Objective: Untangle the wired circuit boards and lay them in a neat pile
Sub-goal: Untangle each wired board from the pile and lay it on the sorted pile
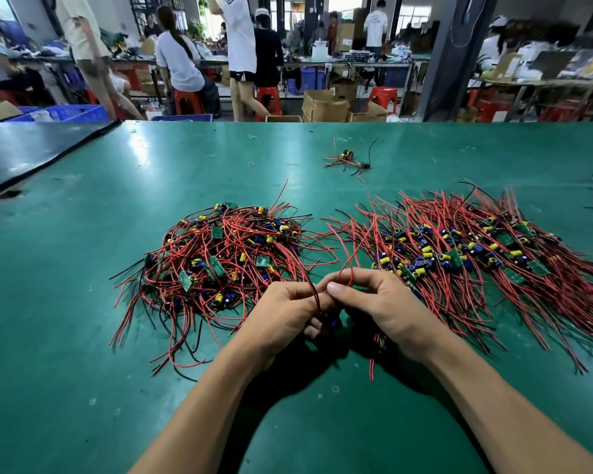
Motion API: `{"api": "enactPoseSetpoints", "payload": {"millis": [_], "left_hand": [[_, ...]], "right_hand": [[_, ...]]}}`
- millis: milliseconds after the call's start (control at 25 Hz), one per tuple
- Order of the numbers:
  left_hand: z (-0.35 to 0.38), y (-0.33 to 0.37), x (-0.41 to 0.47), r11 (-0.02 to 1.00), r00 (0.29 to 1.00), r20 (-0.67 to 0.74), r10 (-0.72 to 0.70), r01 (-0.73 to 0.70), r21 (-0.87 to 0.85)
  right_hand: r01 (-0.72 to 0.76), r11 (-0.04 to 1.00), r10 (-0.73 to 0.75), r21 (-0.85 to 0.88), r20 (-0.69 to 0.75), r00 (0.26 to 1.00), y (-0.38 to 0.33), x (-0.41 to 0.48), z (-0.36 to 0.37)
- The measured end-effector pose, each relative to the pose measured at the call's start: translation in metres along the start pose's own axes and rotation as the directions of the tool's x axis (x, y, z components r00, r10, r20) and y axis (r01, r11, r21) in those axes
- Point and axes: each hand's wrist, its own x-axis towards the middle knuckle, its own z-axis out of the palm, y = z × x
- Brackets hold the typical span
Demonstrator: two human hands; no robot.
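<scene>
**One board in hand, between the two heaps**

Nearest me, both hands are busy over the green table (83,354). My left hand (288,314) is curled around a wired board (334,322), of which only a blue part shows below my fingers. My right hand (374,302) pinches a red wire (352,268) between thumb and fingertips, and the wire rises out of the grip.

Handling, as I judge it:
- The board is small and light, so it offers no resistance.
- The wires are thin, limp and springy, and they snag on each other.
- The parts standing on the board look easy to bend.
- It is best to grip the board by its edges and draw each wire out close to its root, slowly and without yanking.

Just beyond my left hand is the tangled heap (226,258), with boards buried in looping red and black leads. Beyond my right hand is the neat pile (476,254), where the boards lie in a band and the wires are combed roughly one way.

Further out, well apart from both, lie a small stray cluster (348,159) and a rubber band (251,164). Past the table edge are people at other benches, red stools and cardboard boxes.
</scene>
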Motion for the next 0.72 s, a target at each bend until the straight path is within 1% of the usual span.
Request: {"api": "enactPoseSetpoints", "payload": {"millis": [120,200,440,520,560,640,680,720], "left_hand": [[0.0,0.001,-0.001,0.999,1.0,0.011,0.021,-0.021,-0.048],[-0.001,0.001,-0.001,0.998,0.999,0.028,0.023,-0.022,-0.057],[0.0,-0.002,0.001,0.999,0.999,0.03,0.045,-0.045,0.003],[0.001,-0.004,0.003,0.998,0.998,0.016,0.059,-0.059,0.0],[0.001,-0.006,0.003,0.997,0.997,0.007,0.072,-0.072,-0.009],[0.001,-0.008,0.004,0.995,0.996,-0.003,0.094,-0.094,-0.037],[0.001,-0.009,0.004,0.994,0.995,-0.006,0.1,-0.1,-0.037],[0.001,-0.009,0.004,0.994,0.994,-0.013,0.106,-0.106,-0.018]], "right_hand": [[0.005,1.0,0.0,0.028,-0.152,0.988,0.001,0.003,-0.001],[-0.013,0.999,0.021,0.042,-0.206,0.978,0.004,0.004,-0.004],[-0.035,0.997,0.046,0.062,-0.185,0.982,0.008,0.006,-0.001],[-0.017,0.999,0.01,-0.039,-0.182,0.983,0.007,0.005,-0.002],[-0.015,0.997,0.003,-0.081,-0.154,0.988,0.007,0.005,-0.003],[-0.027,0.996,0.021,-0.087,-0.063,0.998,0.006,0.004,-0.002],[-0.034,0.994,0.03,-0.1,-0.038,0.999,0.006,0.003,-0.001],[-0.038,0.989,0.032,-0.144,-0.046,0.998,0.005,0.002,-0.001]]}}
